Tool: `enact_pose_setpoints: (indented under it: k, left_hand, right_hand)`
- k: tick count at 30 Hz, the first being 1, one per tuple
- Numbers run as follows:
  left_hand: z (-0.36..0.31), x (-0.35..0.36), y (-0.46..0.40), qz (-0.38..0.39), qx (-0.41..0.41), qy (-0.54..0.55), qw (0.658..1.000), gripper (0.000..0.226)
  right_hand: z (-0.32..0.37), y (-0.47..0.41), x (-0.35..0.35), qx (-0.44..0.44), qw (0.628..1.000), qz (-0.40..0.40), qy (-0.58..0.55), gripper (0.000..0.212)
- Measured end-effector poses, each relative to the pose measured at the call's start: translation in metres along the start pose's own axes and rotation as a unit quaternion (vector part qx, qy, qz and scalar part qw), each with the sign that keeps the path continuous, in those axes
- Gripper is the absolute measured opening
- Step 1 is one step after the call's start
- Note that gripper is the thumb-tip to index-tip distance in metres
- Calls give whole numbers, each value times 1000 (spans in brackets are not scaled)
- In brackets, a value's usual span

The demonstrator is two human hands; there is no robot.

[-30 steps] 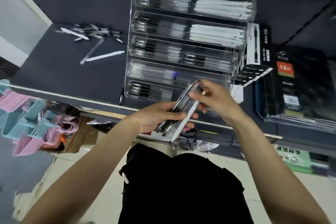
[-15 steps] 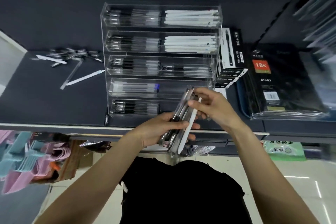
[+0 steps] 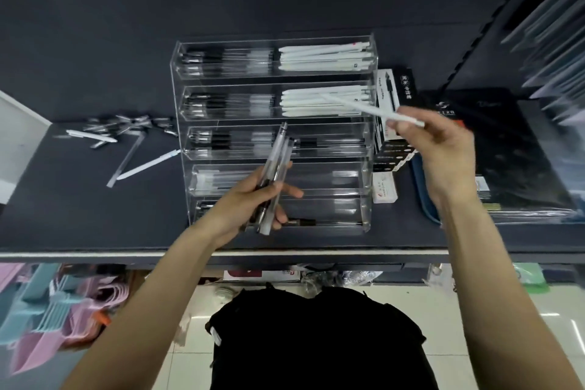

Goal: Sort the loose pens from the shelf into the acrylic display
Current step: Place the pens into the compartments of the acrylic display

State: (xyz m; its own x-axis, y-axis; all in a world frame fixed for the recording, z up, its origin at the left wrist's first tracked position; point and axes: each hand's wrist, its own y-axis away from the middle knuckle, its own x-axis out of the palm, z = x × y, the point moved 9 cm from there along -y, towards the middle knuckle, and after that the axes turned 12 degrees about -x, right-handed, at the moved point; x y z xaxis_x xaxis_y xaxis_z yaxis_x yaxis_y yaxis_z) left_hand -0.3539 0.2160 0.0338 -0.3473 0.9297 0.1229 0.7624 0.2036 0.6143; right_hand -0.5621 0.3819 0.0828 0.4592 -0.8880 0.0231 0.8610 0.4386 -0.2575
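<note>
A clear acrylic display (image 3: 367, 180) with stepped tiers stands on the dark shelf. Its upper tiers hold black-and-clear pens on the left and white pens (image 3: 326, 57) on the right. My left hand (image 3: 253, 199) grips a bundle of clear pens (image 3: 277, 168) in front of the display's lower tiers. My right hand (image 3: 443, 152) is raised at the display's right side and pinches a single white pen (image 3: 364, 108), whose tip points left over the white pens in the second tier. A pile of loose pens (image 3: 126, 130) lies on the shelf to the left.
Black pen boxes (image 3: 392, 104) stand right of the display, with a black wrapped diary (image 3: 506, 152) further right. The shelf's front edge (image 3: 95, 254) runs across below my hands. Pink and blue hangers (image 3: 47, 310) hang under it at left. Blurred packets hang at the upper right.
My right hand has pulled a white pen out of the bundle and lifted it up and right toward the second tier. The left hand keeps the remaining pens. The view has shifted down.
</note>
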Motion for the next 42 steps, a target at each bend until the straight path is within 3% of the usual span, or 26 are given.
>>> enact_pose_setpoints:
  k: [4, 7, 9, 11, 15, 18, 22, 24, 27, 30, 33, 35, 39, 42]
  left_hand:
    - [-1, -11, -1, 5, -12, 35, 999, 38]
    - [-3, -15, -2, 9, -19, 42, 999, 40]
    - [-4, -18, -5, 2, -19, 52, 998, 37]
    - [-4, -19, -8, -5, -18, 59, 998, 39]
    - [-8, -16, -13, 2, -11, 57, 998, 43]
    - [-9, -13, -17, 20, -19, 56, 998, 43]
    - [-11, -10, -21, 46, -45, 45, 997, 46]
    - [-13, -7, -22, 61, -50, 19, 997, 43]
    - [-16, -2, -24, 77, -52, -20, 996, 39]
    - [-15, 3, -27, 93, -57, -41, 993, 38]
    - [-15, 8, -27, 105, -67, -53, 991, 38]
    - [-13, 13, -25, 110, -77, -68, 989, 36]
    - [-7, 11, -20, 115, -69, -89, 987, 33]
    - [4, -16, -7, 67, -59, -64, 994, 37]
  right_hand:
    - [10, -56, 38, -99, 988, 68, 96, 14]
    - [11, -77, 54, -159, 958, 106, 214, 15]
    - [18, -77, 62, -223, 909, 130, 326, 15]
    - [29, -71, 75, -309, 831, 153, 436, 13]
    - [32, -68, 93, -381, 731, 175, 539, 6]
    - [27, -74, 98, -388, 692, 157, 588, 9]
    - [24, -77, 101, -388, 667, 160, 616, 20]
    - [27, -73, 100, -384, 684, 162, 598, 19]
    - [36, -55, 97, -358, 785, 190, 469, 20]
    - [30, -27, 100, -236, 873, 271, 330, 28]
    - [2, 5, 102, -51, 901, 340, 263, 44]
    - [-8, 20, 102, 35, 935, 319, 152, 41]
    - [-19, 33, 93, 98, 964, 248, 17, 30]
    - [-22, 44, 83, 69, 954, 283, 69, 21]
